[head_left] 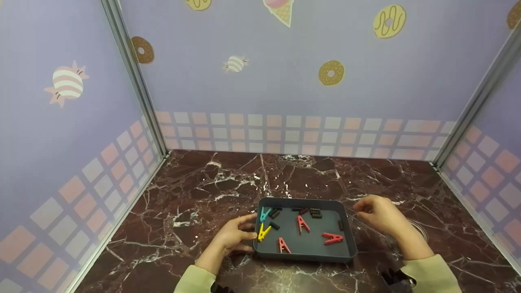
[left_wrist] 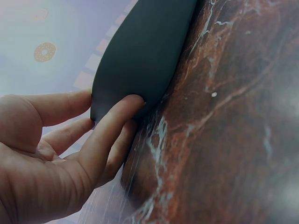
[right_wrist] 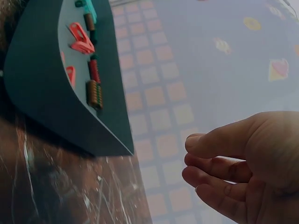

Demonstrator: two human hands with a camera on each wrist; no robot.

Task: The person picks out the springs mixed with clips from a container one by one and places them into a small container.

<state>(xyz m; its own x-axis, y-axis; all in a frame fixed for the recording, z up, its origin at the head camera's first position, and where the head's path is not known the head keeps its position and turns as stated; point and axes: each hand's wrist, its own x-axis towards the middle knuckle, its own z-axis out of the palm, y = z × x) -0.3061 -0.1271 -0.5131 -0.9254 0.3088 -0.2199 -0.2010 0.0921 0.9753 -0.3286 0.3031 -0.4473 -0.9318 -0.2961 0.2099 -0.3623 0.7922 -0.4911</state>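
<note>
A dark grey rectangular tray sits on the table. Against its left outer wall rest the spread fingers of my left hand; the left wrist view has a fingertip on the tray wall. Inside lie red clothespins, a yellow clothespin and a teal clothespin, along with several small dark ridged pieces, one of them reddish. To the right of the tray, my right hand is raised with loosely bent fingers. The right wrist view finds nothing between its thumb and fingers.
A clear round container stands partly hidden behind my right forearm. The dark red marbled tabletop meets purple printed panels at the back and on both sides, with metal posts at the corners.
</note>
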